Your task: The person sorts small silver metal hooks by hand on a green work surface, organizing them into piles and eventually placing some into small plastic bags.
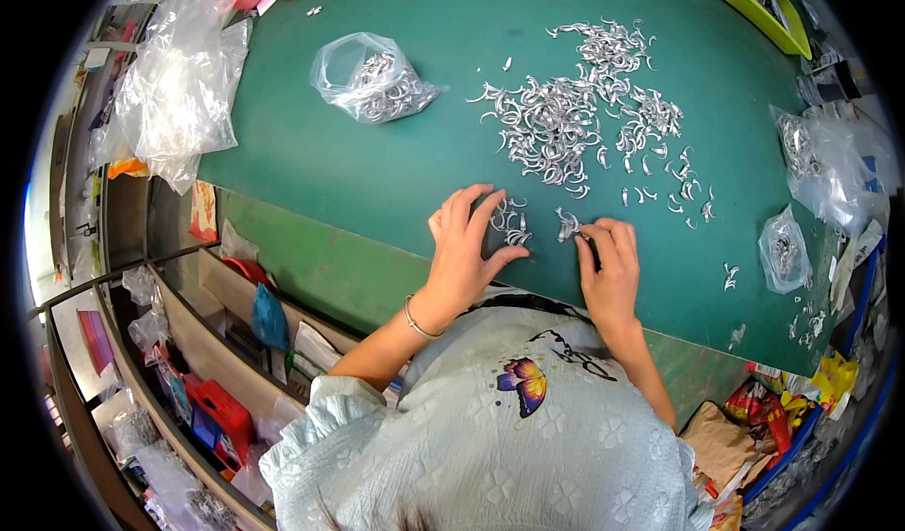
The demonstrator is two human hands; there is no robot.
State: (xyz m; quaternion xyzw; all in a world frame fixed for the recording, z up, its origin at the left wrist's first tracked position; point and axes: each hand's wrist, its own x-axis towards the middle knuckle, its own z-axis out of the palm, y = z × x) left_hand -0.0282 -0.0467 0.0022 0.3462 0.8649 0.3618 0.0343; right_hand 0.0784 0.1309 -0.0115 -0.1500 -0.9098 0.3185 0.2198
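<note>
From here I see the left hand (460, 250) arched wide around curved silvery pieces (510, 218); the right hand (611, 265), nearly pinched, meets a small cluster (567, 224), grip unclear to me.

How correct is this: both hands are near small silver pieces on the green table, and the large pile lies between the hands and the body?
One part is wrong: the head view shows the large pile beyond the left hand and right hand, farther from the body. The rest is right.
</note>
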